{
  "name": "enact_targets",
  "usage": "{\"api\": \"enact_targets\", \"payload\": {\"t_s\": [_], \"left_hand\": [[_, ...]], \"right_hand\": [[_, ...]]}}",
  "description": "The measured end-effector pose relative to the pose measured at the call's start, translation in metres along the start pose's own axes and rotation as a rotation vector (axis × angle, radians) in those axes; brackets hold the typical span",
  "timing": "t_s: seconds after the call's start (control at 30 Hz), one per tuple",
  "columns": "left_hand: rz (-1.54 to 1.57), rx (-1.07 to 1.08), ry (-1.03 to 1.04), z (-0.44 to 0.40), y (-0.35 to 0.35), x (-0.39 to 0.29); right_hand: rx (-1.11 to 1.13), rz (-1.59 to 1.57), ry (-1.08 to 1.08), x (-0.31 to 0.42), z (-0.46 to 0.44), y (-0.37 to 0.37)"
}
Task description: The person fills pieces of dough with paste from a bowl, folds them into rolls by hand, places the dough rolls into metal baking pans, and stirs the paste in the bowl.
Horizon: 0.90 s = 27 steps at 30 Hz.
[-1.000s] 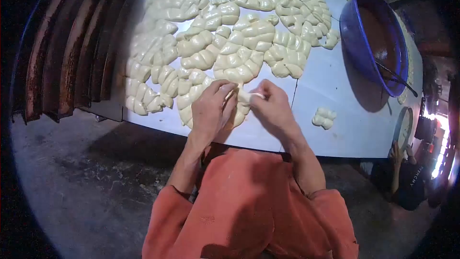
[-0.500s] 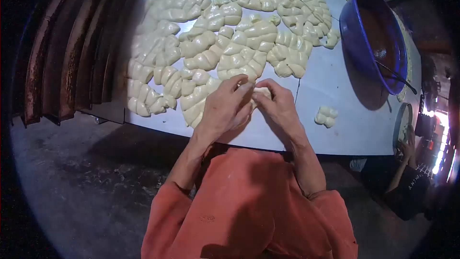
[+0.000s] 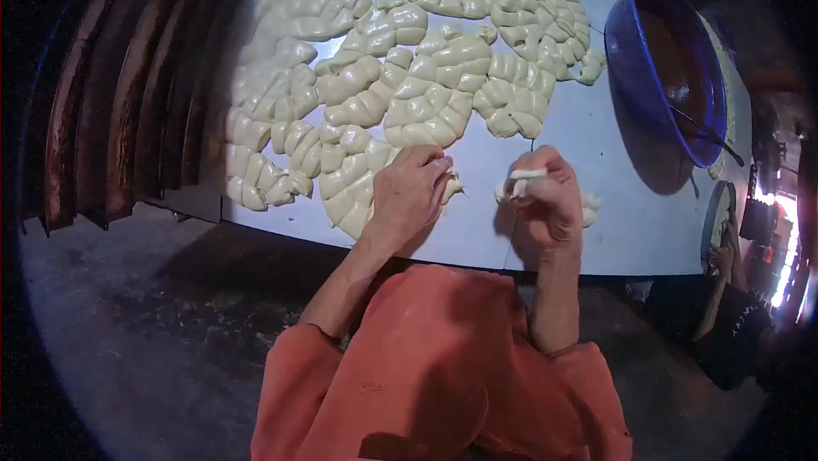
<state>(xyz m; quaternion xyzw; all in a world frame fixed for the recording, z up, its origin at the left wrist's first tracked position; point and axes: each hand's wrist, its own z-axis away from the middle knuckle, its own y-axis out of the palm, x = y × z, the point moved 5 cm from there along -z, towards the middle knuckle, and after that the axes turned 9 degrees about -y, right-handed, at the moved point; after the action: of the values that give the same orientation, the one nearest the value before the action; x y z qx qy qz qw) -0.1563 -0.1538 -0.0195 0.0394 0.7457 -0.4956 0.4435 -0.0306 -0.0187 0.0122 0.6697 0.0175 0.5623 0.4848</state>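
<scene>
Glossy, pale dough pieces (image 3: 430,99) lie in scored, lumpy slabs over the white tabletop. My left hand (image 3: 411,193) is closed at the near edge of the slabs, fingers curled round a small lump of dough (image 3: 452,187) that pokes out on their right side. Farther right, my right hand (image 3: 550,201) is raised over the table, its fingers pinching a small strip of dough (image 3: 528,174). Partly hidden behind that hand sits a little dough cluster (image 3: 590,208) on the tabletop.
A blue basin (image 3: 626,77) of brownish liquid, with a dark-handled utensil (image 3: 703,133) in it, stands at the right. Rusty curved metal trays (image 3: 128,77) stand at the left. Another person's hand (image 3: 724,252) is near a round pan (image 3: 718,214) at the far right.
My right hand has moved away from the left, rightward towards the small cluster, with a strip of dough in its fingers. The left hand has shifted only slightly.
</scene>
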Motion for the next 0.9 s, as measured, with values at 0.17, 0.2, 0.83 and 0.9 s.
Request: {"api": "enact_targets", "payload": {"t_s": [0.17, 0.2, 0.83, 0.9], "left_hand": [[0.043, 0.008, -0.034, -0.01, -0.016, -0.027], [0.011, -0.002, 0.024, -0.015, -0.018, -0.035], [0.896, 0.076, 0.281, -0.069, 0.076, -0.146], [0.992, -0.068, 0.371, -0.077, 0.085, -0.159]], "right_hand": [[-0.155, 0.102, 0.081, 0.016, -0.014, -0.018], [-0.191, 0.161, 0.112, 0.013, -0.014, -0.022], [-0.182, -0.009, -0.115, 0.068, 0.003, -0.044], [-0.126, -0.104, -0.2, 0.08, 0.003, -0.051]]}}
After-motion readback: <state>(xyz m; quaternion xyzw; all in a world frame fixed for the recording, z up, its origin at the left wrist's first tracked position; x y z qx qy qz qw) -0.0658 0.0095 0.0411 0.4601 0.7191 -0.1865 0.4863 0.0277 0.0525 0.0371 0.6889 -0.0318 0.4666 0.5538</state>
